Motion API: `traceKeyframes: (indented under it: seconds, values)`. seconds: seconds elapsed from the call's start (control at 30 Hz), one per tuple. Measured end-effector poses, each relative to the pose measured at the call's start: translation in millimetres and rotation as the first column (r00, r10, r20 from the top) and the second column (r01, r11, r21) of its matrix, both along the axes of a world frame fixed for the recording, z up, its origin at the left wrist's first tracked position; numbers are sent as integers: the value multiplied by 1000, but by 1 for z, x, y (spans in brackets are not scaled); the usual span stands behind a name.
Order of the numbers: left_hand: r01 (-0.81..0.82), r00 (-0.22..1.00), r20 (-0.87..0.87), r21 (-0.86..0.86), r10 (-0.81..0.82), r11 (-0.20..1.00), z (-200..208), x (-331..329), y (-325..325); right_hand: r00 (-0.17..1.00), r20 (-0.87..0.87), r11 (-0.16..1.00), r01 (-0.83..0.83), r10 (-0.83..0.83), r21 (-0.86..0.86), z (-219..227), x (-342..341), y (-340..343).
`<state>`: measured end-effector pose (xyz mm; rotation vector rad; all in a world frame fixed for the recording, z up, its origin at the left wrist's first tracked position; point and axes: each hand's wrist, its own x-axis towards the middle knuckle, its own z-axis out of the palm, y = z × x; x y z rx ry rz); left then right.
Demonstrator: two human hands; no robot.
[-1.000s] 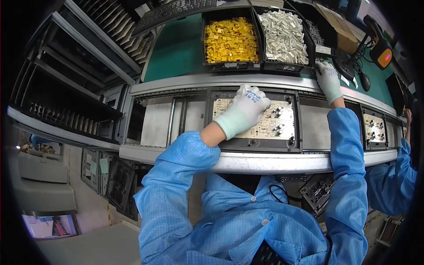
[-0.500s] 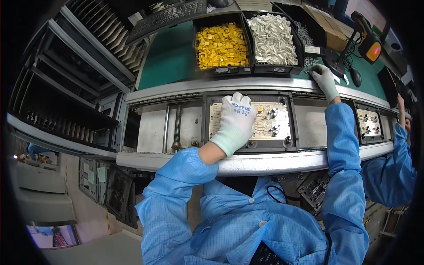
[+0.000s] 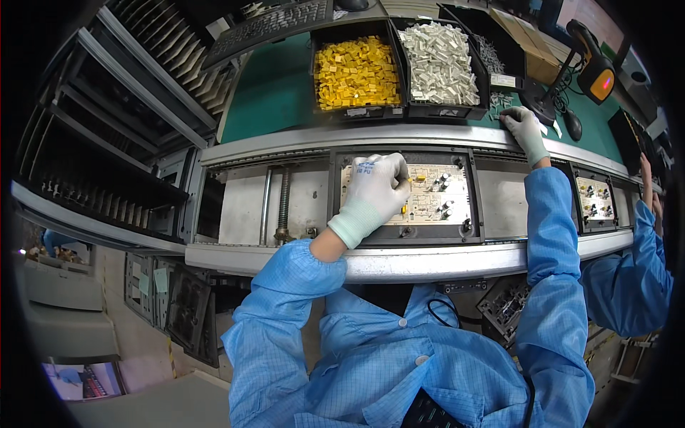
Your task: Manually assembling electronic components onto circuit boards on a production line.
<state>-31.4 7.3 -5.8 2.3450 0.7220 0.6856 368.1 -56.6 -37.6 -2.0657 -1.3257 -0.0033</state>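
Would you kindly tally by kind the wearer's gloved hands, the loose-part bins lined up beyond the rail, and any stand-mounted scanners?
Gloved hands: 2 (left hand, right hand)
Loose-part bins: 3 (yellow-part bin, white-part bin, grey-part bin)
Stand-mounted scanner: 1
Total: 6

Cool light brightens the circuit board [image 3: 431, 205] and the near metal rail [image 3: 442, 264], while the rack [image 3: 107, 135] at left lies in deep shadow. Straight edges bow toward the black fisheye rim; the middle looks fairly sharp
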Motion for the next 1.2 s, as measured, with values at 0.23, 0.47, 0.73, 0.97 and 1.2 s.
traceKeyframes:
  seconds: [0.23,0.47,0.73,0.97,1.2]
  values:
    - [92,993,87,-125,-81,988,-3,1,1,973,213,996,89,-86,-4,12,-7,-4]
    - [122,992,44,-95,-118,988,-7,-1,1,898,-394,980,-191,197,55,34,-23,-41]
    - [138,990,-13,125,-137,983,-7,-2,-3,985,120,979,-106,128,-171,29,-25,-39]
    - [96,995,13,-6,-96,995,-9,-1,0,698,714,977,111,53,-181,13,-63,-43]
    - [153,988,12,45,-154,987,-11,5,-10,897,441,999,8,-22,33,21,-65,-54]
